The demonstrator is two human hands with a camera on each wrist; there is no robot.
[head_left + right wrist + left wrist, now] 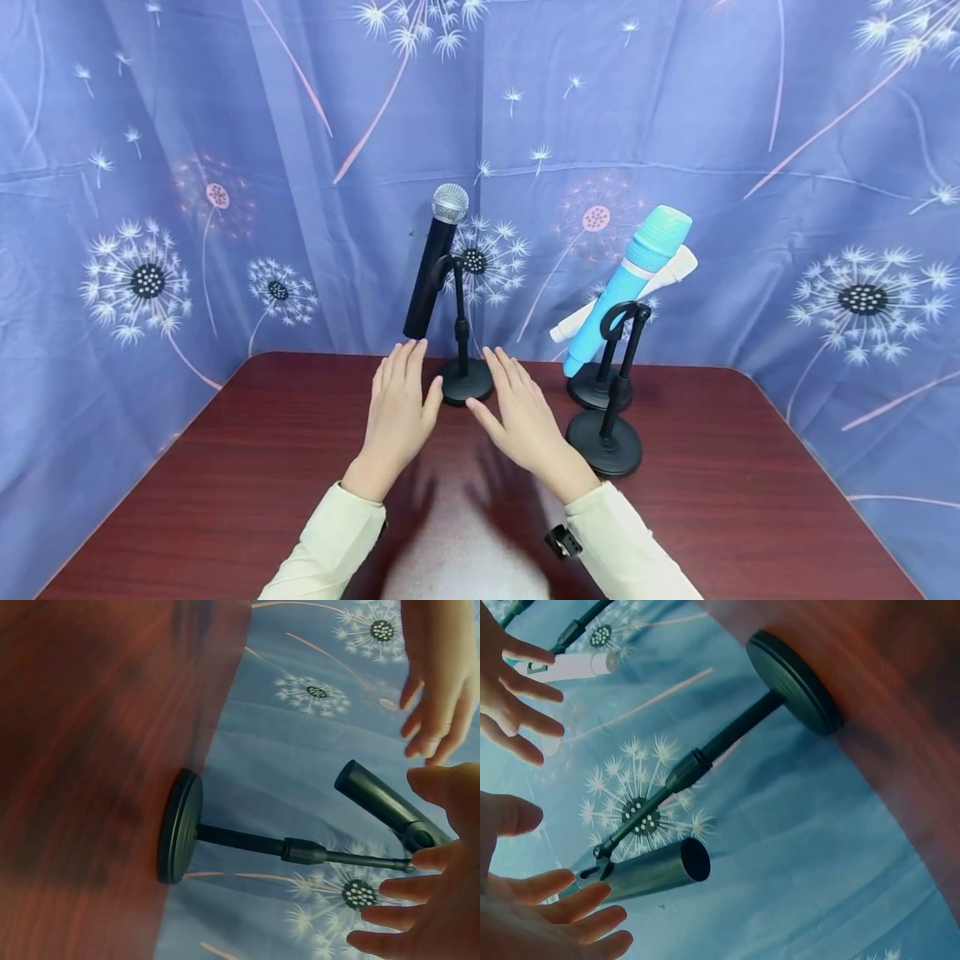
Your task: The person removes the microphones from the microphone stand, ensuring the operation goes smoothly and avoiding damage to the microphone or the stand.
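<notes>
Centre of frame: left hand (396, 415), fingers extended, holding nothing; black tubular microphone (429, 279), silver mesh head (451, 203), tilted on slim, round-based black stand (467, 387); right hand (527, 421), likewise. Right of centre: smooth white microphone (671, 268), partly behind sky-blue plastic-looking microphone (618, 300); two further black stands (604, 450). Judged: all three seated, none left loose.

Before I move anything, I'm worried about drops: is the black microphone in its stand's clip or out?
In: the head view shows the black microphone slanting through the clip atop its stand.
</notes>
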